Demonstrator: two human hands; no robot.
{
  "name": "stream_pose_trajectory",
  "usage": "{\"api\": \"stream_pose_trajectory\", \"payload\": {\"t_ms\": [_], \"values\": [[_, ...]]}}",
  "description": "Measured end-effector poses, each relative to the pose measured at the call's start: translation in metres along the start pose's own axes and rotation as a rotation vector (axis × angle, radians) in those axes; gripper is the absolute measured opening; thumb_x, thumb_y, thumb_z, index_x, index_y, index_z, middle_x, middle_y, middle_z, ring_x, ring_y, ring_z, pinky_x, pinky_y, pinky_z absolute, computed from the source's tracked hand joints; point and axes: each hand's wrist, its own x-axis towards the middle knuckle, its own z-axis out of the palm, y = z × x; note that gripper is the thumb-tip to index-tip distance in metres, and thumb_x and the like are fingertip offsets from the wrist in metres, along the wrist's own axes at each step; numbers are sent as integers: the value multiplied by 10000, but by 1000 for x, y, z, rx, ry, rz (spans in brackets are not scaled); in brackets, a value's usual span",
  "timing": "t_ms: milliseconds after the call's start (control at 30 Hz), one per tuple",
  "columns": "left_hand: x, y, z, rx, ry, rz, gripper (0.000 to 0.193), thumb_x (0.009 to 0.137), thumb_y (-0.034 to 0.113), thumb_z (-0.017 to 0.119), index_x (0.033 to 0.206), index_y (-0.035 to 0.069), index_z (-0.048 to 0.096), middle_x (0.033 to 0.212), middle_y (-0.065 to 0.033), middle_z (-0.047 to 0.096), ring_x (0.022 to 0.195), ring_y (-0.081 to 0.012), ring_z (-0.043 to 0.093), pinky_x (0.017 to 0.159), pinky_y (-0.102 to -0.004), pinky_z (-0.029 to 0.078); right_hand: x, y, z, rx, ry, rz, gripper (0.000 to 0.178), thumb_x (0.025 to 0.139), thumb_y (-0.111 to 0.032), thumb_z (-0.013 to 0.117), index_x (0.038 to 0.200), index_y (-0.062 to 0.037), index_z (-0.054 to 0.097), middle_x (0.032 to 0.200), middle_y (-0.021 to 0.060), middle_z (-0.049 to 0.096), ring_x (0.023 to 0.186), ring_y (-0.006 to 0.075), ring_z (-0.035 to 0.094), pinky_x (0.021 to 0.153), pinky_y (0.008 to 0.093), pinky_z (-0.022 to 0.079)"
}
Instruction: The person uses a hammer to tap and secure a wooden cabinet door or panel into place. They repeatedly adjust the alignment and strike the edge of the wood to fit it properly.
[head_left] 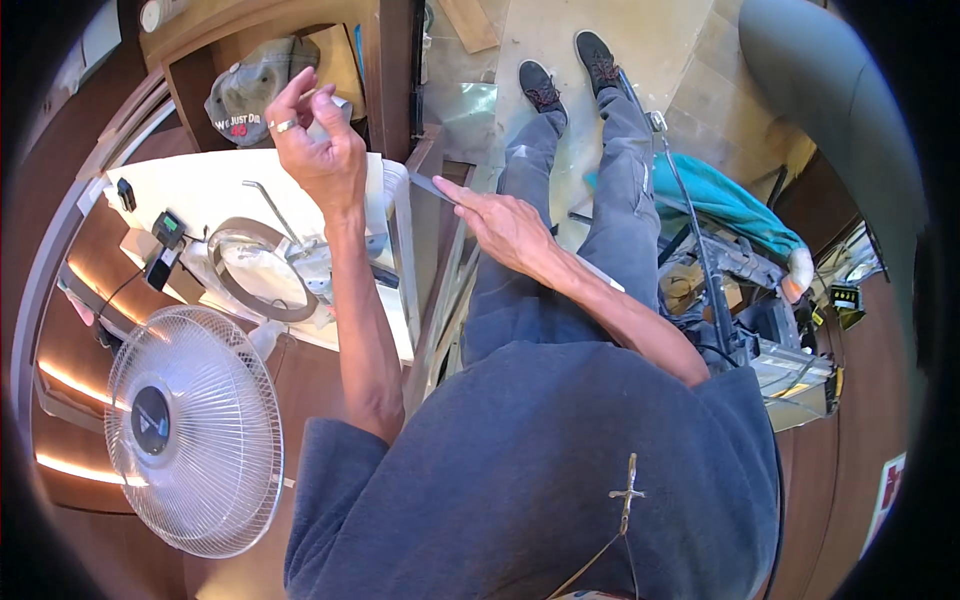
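My left hand (322, 150) is raised over the bench, its fingers curled and a ring on one of them. A small whitish, rounded piece (342, 106) shows between its thumb and fingers; its kind is unclear. Lower and to the right, my right hand (508, 232) pinches a flat grey strip (430, 186) that points toward the bench edge. Beneath my left hand, the white bench top (225, 180) carries a large metal ring (225, 262) and a bent metal rod (265, 205) beside my left forearm. A pale flat edge (600, 272) shows behind my right wrist.
A standing fan (195, 430) is close at left. Small black devices with cables (165, 245) lie on the bench. A grey cap (255, 90) sits in a wooden cubby. At right is a metal frame (790, 370) with a teal cloth (725, 200).
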Motion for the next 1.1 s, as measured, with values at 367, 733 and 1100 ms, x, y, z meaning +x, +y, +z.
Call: {"api": "stream_pose_trajectory", "payload": {"t_ms": [367, 733, 1100], "values": [[5, -5, 6, -170, 8, 5, 194, 941, 27, 515, 1113, -29, 582, 992, -122, 641, 818, -177, 678, 723, -283, 534, 6, 7, 7, -70, 183, -127, 417, 945, -178, 523, 1361, -202, 503, 737, 192, 632, 684, 402, 612, 599, 491, 481], [-7, -3, -3, -42, 172, 292, 164, 904, -65, 510, 1018, 6, 606, 955, -127, 622, 883, -226, 619, 810, -325, 498, 14, 15, 8, -78, 258, -169, 424, 939, -181, 528, 1361, -200, 498, 761, 207, 648, 713, 397, 632, 628, 506, 493], [-22, 8, -6, 43, 107, 289, 149, 898, -59, 531, 994, 7, 625, 1003, -122, 612, 970, -241, 590, 880, -335, 462, 31, 36, 7, -65, 181, -159, 432, 947, -194, 518, 1378, -216, 480, 810, 215, 668, 746, 417, 639, 652, 515, 507]]}}
